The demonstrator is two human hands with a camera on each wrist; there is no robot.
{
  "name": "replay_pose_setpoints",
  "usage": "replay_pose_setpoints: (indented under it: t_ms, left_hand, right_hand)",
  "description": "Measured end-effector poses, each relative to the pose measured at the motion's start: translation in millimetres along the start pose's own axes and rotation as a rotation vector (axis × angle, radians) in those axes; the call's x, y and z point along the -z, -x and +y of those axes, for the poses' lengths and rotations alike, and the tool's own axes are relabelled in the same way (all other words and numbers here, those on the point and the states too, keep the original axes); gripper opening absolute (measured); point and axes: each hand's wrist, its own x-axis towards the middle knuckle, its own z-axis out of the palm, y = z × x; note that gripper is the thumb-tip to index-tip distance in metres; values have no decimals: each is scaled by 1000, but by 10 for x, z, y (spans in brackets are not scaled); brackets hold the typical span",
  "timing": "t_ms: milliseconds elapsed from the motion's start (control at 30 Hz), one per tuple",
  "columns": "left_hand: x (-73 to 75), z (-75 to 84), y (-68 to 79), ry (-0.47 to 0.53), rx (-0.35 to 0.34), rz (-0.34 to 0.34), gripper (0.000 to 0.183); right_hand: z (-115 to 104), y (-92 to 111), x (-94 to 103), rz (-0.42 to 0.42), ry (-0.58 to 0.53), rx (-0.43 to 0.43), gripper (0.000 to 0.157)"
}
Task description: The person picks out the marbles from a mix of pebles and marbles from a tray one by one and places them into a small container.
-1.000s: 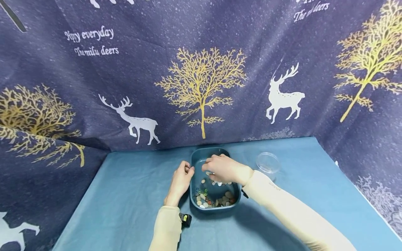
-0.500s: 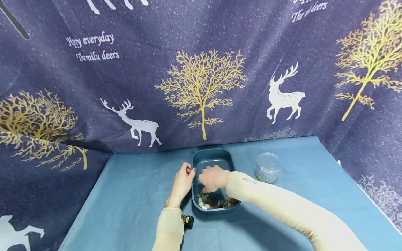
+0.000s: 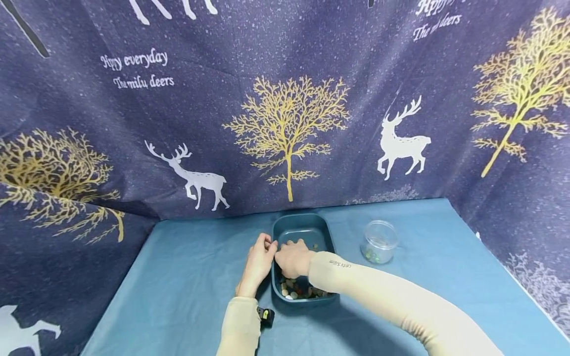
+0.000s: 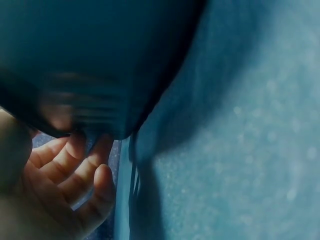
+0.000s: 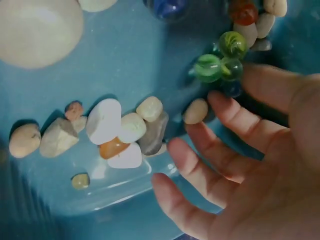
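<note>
In the head view my left hand (image 3: 260, 259) is at the left rim of a blue plastic bin (image 3: 327, 237). In the left wrist view its curled fingers (image 4: 80, 180) meet the bin's edge, the thumb partly hidden. My right hand (image 3: 294, 259) reaches down inside the bin. The right wrist view has its fingers (image 5: 200, 180) spread low over the bottom. Its thumb and index tip lie on either side of a cluster of green glass marbles (image 5: 207, 68), with a small dark blue marble (image 5: 233, 89) between them. A tan pebble (image 5: 195, 111) sits by the middle fingertips.
White, grey and orange pebbles (image 5: 104, 121) lie along the bin floor. A blue marble (image 5: 167, 7) and a reddish-brown stone (image 5: 243, 12) are farther up. Right of the bin stands a clear round tub (image 3: 380, 241) with green marbles in it. A patterned cloth (image 3: 289, 148) hangs behind the table.
My right hand has moved down and left inside the bin, toward its left side. The clear tub, earlier partly covered by the sleeve, now shows fully. My left hand stays at the rim.
</note>
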Motion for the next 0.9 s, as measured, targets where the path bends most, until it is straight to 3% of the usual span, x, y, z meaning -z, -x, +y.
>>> replay_pose_setpoints:
  t_ms: [233, 433, 500, 600, 900]
  left_hand:
    - [-20, -26, -21, -11, 20, 11, 12]
    - [-12, -19, -15, 1, 17, 10, 12]
    - [-4, -19, -19, 6, 10, 4, 13]
    - [4, -31, -9, 5, 7, 7, 13]
    - [-34, -37, -11, -22, 15, 36, 12]
  right_hand:
    - [12, 8, 26, -12, 60, 15, 33]
    - [73, 75, 139, -35, 60, 85, 4]
    - [121, 115, 193, -29, 51, 103, 13]
    - [193, 192, 269, 21, 35, 129, 21]
    - [417, 536, 371, 232, -144, 77, 14]
